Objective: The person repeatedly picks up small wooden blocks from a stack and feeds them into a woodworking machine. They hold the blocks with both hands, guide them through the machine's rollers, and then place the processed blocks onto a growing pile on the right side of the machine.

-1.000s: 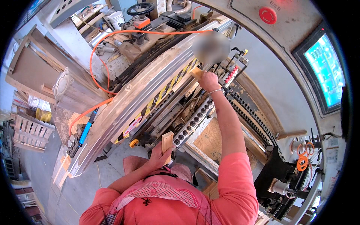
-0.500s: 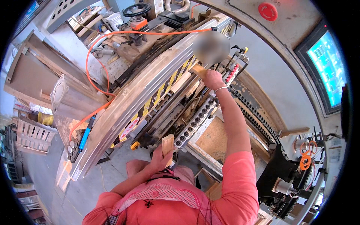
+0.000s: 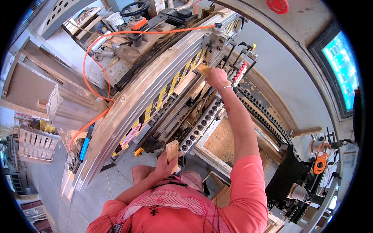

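since before, only the view shifts slightly; the right hand (image 3: 217, 78), nearer the striped rail (image 3: 176, 82), pinches a wooden block (image 3: 202, 70) at its left, long axis toward this rail; the left hand (image 3: 165, 166) grips a wood piece (image 3: 172, 150).

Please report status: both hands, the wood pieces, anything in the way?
Left hand gripping wood piece near waist. Right hand holding second wood piece near striped strip. Orange hose clear of both hands.
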### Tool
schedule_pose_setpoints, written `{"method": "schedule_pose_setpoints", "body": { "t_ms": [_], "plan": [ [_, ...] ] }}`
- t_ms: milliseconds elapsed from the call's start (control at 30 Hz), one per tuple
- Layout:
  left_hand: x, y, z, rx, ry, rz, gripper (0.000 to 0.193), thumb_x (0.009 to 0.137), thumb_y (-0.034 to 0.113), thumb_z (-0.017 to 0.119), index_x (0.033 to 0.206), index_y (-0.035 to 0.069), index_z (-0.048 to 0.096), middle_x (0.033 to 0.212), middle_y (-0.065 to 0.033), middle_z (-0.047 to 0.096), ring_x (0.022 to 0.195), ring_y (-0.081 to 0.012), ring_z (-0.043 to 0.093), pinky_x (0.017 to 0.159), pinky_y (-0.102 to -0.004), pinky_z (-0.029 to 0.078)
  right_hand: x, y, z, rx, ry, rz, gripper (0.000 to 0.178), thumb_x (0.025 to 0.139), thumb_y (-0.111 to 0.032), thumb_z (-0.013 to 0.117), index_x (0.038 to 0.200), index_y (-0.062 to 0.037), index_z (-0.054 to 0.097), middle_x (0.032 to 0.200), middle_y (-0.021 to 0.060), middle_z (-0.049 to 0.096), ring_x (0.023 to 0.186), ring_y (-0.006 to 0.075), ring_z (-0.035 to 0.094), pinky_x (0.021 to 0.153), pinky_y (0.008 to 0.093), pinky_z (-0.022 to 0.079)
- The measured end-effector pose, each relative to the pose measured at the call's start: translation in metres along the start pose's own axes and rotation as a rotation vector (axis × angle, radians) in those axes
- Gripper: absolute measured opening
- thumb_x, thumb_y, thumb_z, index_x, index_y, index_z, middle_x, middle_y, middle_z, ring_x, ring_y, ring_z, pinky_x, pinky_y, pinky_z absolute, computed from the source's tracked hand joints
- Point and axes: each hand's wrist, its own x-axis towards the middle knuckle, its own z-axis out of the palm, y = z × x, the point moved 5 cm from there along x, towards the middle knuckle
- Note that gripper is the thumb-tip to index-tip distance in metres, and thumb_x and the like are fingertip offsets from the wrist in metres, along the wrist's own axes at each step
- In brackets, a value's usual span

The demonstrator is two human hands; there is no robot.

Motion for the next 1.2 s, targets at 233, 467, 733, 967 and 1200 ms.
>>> {"method": "schedule_pose_setpoints", "body": {
  "t_ms": [233,467,733,967,1200],
  "plan": [
    [0.0,0.001,0.002,-0.044,0.009,-0.013,0.025,0.085,0.008,0.051,0.107,-0.002,0.055,0.103,-0.0133,0.059,0.097,-0.0216,0.056,0.085,-0.032,0.042,0.0,-0.001,-0.005,0.036,0.015,0.018,0.025,0.068,-0.019,0.059,0.083,-0.0003,0.065,0.085,0.019,0.065,0.083,0.0319,0.064,0.073,0.0384,0.052],
    [0.0,0.014,0.002,-0.034,-0.007,-0.036,0.026,0.086,0.009,0.052,0.109,-0.002,0.053,0.101,-0.0119,0.059,0.095,-0.0198,0.056,0.083,-0.0309,0.043,-0.002,-0.006,-0.009,0.019,-0.014,0.022,0.026,0.068,-0.019,0.059,0.087,-0.0024,0.066,0.087,0.0177,0.065,0.084,0.0313,0.064,0.074,0.0383,0.052],
    [0.001,0.003,0.001,0.041,0.032,0.092,0.025,0.084,0.014,0.055,0.105,0.0,0.056,0.099,-0.0138,0.057,0.09,-0.0237,0.057,0.079,-0.0319,0.044,0.0,-0.006,-0.005,-0.004,0.04,0.003,0.027,0.07,-0.026,0.061,0.082,-0.0022,0.067,0.086,0.0179,0.065,0.084,0.0325,0.063,0.074,0.0405,0.051],
    [-0.004,0.007,-0.004,0.038,0.055,0.09,0.032,0.087,0.021,0.054,0.113,0.002,0.051,0.098,-0.0095,0.056,0.088,-0.0172,0.053,0.076,-0.0289,0.043,0.002,-0.007,-0.001,-0.052,0.034,0.009,0.032,0.069,-0.032,0.064,0.085,-0.0033,0.066,0.086,0.0205,0.064,0.084,0.0354,0.062,0.074,0.0441,0.05],
    [-0.078,0.006,-0.045,-0.406,0.351,0.015,0.031,0.092,0.019,0.048,0.118,0.003,0.05,0.112,-0.0039,0.055,0.104,-0.0115,0.049,0.089,-0.0286,0.04,0.001,-0.015,-0.005,-0.165,0.068,-0.062,0.036,0.072,-0.037,0.064,0.082,-0.0021,0.065,0.083,0.0207,0.064,0.081,0.0353,0.063,0.071,0.0436,0.052]
  ]
}}
